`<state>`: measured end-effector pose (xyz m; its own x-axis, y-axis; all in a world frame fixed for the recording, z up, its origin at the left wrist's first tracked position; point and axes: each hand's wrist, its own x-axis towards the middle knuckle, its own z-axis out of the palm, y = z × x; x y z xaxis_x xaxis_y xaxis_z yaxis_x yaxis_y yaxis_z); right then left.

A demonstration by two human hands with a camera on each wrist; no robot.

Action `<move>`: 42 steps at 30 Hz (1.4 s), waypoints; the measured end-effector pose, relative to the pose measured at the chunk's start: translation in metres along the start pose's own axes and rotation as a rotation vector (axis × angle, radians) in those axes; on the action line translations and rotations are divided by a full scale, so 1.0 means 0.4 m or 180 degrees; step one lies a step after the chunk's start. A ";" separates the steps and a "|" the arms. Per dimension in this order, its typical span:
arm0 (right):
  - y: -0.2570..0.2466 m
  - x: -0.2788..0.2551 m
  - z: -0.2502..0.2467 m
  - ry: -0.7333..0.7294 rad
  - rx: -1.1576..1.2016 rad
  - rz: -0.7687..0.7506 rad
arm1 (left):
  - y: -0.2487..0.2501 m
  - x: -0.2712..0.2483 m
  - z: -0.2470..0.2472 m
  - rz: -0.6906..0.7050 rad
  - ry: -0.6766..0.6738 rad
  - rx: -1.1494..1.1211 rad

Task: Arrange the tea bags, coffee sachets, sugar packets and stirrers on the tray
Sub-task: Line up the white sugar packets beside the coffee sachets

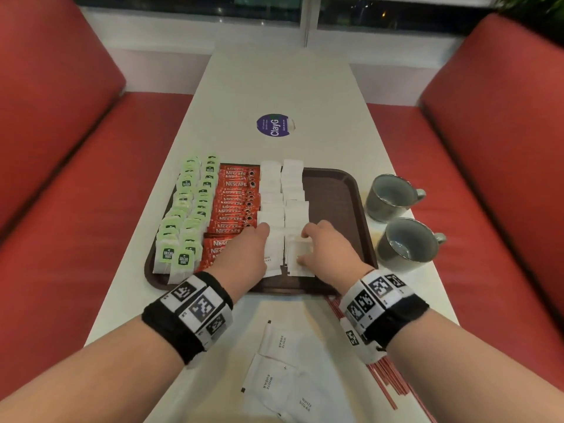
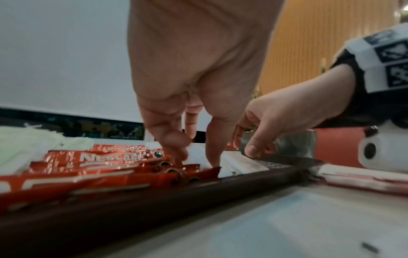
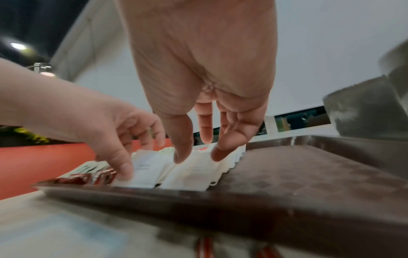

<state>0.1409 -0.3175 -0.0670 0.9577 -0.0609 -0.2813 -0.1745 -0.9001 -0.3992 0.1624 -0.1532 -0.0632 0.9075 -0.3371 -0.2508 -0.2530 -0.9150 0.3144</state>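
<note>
Stirrers (image 1: 385,380) partly under right wrist

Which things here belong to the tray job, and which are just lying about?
Job: tray; tea bags; Nescafe sachets; sugar packets on tray; loose sugar packets; red stirrers.
Lying about: two grey mugs; ClayG sticker.

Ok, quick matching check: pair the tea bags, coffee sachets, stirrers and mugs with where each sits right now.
Things:
1. tea bags
2. coffee sachets
3. stirrers
4. mugs

Places:
A. on the table, right of the tray
B. tray's left edge
C. on the table, under the right wrist, near side of the tray
D. on the tray, between tea bags and sugar packets

Pairs: 1-B, 2-D, 3-C, 4-A
</note>
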 end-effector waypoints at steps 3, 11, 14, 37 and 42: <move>-0.016 -0.024 0.012 -0.0210 -0.0414 -0.0285 | 0.003 -0.002 0.012 0.0339 0.0020 0.0596; -0.020 -0.014 0.029 -0.0331 -0.0775 -0.0420 | -0.003 0.020 0.028 0.0452 -0.0247 0.0687; -0.020 -0.013 0.031 -0.0273 -0.0789 -0.0508 | -0.005 0.024 0.027 0.0596 -0.0218 0.0738; 0.039 -0.427 0.092 -0.0784 -0.0223 -0.0460 | -0.012 -0.192 0.115 0.0828 -0.1017 0.0160; 0.025 -0.428 0.138 -0.0764 -0.0495 -0.0436 | 0.001 -0.199 0.116 0.0628 -0.0974 0.0186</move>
<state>-0.0373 -0.2922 -0.0708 0.8852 0.1522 -0.4396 0.0071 -0.9492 -0.3145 0.0745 -0.1368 -0.0855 0.6993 -0.5510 -0.4555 -0.4399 -0.8339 0.3333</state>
